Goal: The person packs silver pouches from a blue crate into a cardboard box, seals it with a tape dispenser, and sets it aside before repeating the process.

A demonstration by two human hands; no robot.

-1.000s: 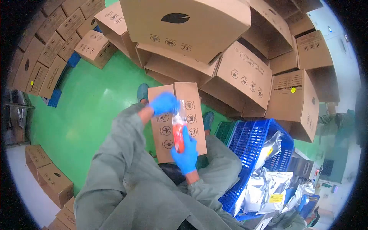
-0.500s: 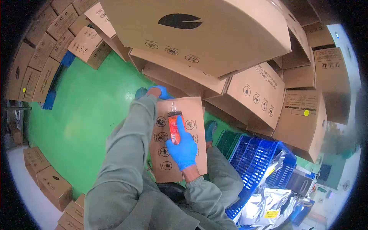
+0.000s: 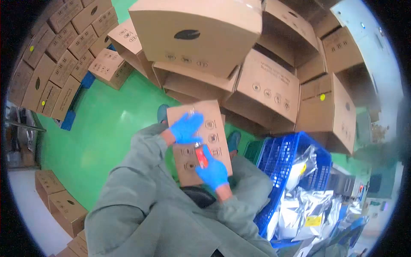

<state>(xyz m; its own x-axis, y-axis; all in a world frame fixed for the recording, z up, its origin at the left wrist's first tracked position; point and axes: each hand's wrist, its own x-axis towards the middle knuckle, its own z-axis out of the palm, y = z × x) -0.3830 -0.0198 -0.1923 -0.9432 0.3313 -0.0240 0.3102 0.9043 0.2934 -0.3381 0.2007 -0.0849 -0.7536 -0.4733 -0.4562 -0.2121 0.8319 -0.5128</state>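
A cardboard box [image 3: 183, 173] with printed handling symbols stands between my legs. My left hand [image 3: 187, 128], in a blue glove, lies flat across the box's upper face with its fingers stretched out. Just below it, my gloved right hand [image 3: 212, 173] grips a red tape dispenser [image 3: 201, 157] against the same face. The dispenser's top end sits close to the left hand's fingers, and the right palm covers its lower part. Any strip of tape under the left hand is hidden.
Large open cartons [image 3: 192, 70] are stacked ahead. At my right is a blue crate [image 3: 278, 160] with silver pouches [image 3: 295, 214] beside and in it. More boxes [image 3: 68, 55] stand on blue pallets at the far left, over a green floor [image 3: 102, 137].
My left hand has moved from beyond the box's far edge onto its upper face. The right hand and dispenser have shifted toward me on the box. The view has tilted and shifted.
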